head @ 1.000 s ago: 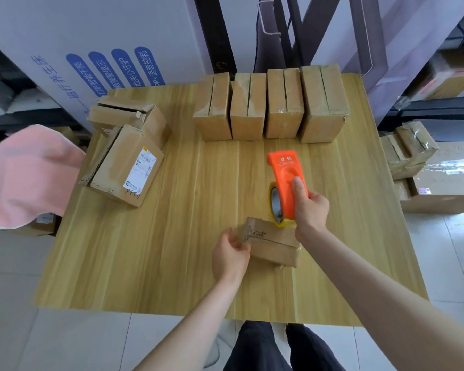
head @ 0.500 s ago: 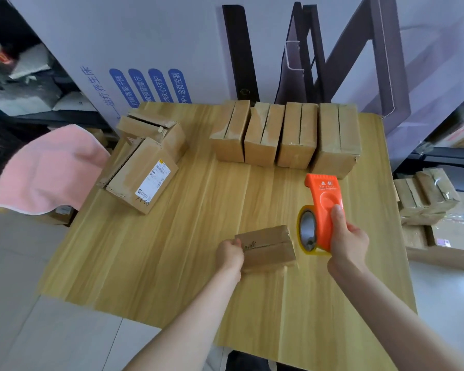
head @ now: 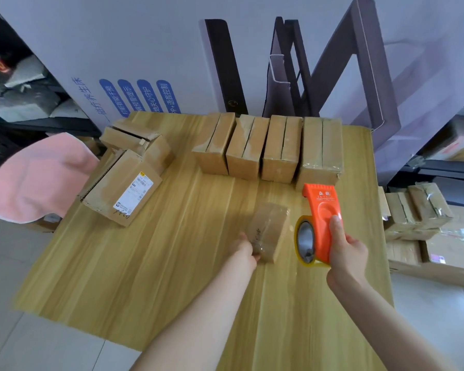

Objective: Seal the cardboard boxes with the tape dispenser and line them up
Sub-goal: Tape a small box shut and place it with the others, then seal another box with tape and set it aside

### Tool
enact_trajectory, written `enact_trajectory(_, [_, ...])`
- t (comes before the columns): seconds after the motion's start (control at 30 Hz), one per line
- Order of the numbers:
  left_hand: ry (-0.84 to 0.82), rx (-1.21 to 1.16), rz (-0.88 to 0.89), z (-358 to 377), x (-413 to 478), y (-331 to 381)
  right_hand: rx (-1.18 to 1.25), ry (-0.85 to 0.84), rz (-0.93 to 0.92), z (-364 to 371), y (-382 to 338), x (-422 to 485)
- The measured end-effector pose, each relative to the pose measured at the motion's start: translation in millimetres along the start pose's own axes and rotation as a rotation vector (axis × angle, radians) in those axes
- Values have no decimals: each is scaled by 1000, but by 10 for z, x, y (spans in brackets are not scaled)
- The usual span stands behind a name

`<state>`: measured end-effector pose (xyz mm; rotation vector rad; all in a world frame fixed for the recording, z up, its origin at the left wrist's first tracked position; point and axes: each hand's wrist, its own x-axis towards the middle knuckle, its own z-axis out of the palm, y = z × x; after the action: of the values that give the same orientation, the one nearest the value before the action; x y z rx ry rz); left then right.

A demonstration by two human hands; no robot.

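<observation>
Left hand holds a small brown cardboard box, right hand grips the orange plastic tape dispenser; four taped boxes stand lined far, two loose-flapped boxes wait left.

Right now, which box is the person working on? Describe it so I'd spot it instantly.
On the wooden table, look nearer than the row of four boxes at the far edge. The small box lies alone there, beside the orange tape dispenser. It is the only box a hand holds: the left hand grips its near end.
</observation>
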<state>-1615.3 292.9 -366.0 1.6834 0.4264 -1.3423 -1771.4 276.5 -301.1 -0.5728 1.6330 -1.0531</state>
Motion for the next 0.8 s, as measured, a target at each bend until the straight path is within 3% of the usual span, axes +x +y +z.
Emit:
enact_trajectory(0.4, [-18,42,93,1019,167,454,-46,-1,-13,-284,13,310])
enact_trajectory(0.57, [-81,164,32,891,141,522,-42,-10,-13,-231,18,284])
enact_trajectory(0.8, [-134,75,5,393,387,608,-44,-10,-40,202,34,71])
